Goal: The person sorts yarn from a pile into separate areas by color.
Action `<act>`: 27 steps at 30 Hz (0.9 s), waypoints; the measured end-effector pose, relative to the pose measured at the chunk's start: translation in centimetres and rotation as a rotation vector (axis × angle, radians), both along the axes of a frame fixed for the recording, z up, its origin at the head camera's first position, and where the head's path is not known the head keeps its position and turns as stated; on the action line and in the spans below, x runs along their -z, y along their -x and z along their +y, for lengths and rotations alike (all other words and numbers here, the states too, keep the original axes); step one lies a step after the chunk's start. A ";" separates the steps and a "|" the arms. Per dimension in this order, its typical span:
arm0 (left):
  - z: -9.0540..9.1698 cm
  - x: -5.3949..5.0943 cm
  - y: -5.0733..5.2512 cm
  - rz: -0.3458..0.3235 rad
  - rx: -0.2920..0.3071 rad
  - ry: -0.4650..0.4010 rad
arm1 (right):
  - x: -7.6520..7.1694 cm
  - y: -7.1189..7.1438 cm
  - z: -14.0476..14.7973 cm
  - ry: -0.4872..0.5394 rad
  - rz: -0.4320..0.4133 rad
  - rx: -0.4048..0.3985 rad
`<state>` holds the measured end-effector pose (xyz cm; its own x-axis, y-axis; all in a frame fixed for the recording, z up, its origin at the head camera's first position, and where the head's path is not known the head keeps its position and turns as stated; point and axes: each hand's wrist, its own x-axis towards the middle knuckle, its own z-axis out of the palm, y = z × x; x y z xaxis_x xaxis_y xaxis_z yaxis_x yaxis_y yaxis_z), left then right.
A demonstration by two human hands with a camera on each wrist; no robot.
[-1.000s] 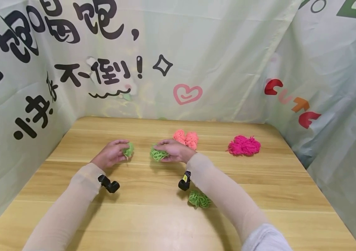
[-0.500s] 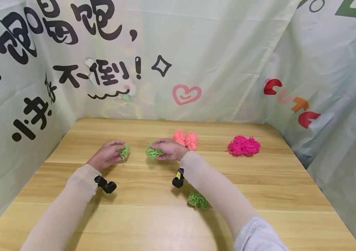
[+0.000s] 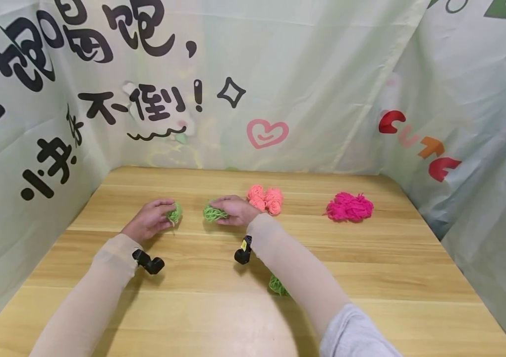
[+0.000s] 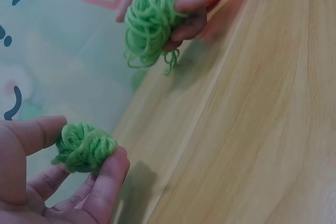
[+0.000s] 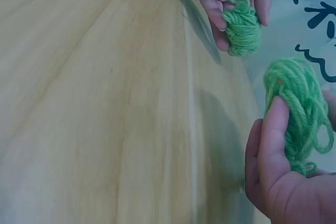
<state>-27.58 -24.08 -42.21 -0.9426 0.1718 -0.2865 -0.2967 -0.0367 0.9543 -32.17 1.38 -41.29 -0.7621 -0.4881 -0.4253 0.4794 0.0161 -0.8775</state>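
Observation:
My left hand (image 3: 149,220) pinches a small, tightly wound bundle of green yarn (image 4: 84,148) between thumb and fingertips, held above the table. To its right, my right hand (image 3: 237,210) grips a looser bundle of green yarn (image 5: 299,106), whose loops hang out past the fingers. The two bundles are apart, with a short gap between them. A third green yarn bundle (image 3: 278,286) lies on the table, partly hidden under my right forearm. Just behind my right hand sit balls of coral yarn (image 3: 274,199).
A bundle of magenta yarn (image 3: 349,207) lies at the right on the wooden table (image 3: 199,307). Printed cloth (image 3: 315,99) hangs along the back and both sides of the tabletop. Each wrist carries a small black camera (image 3: 148,262).
My right hand has moved left with its green yarn bundle. My left hand has shifted slightly left as well, still pinching its bundle. The forearm now covers more of the green bundle on the table.

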 end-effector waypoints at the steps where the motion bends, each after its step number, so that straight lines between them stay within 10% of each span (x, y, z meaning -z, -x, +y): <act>1: -0.1 0.0 0.0 -0.001 -0.004 0.001 | 0.1 0.1 -0.1 0.003 0.000 0.001; 27: -1.1 0.0 -0.5 0.028 -0.063 0.033 | 1.3 -0.6 -5.0 0.032 0.036 0.287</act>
<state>-27.10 -25.22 -42.18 -0.9590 0.1034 -0.2640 -0.2677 -0.0231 0.9632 -31.53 -3.60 -42.56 -0.8852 -0.2633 -0.3835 0.4290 -0.1435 -0.8918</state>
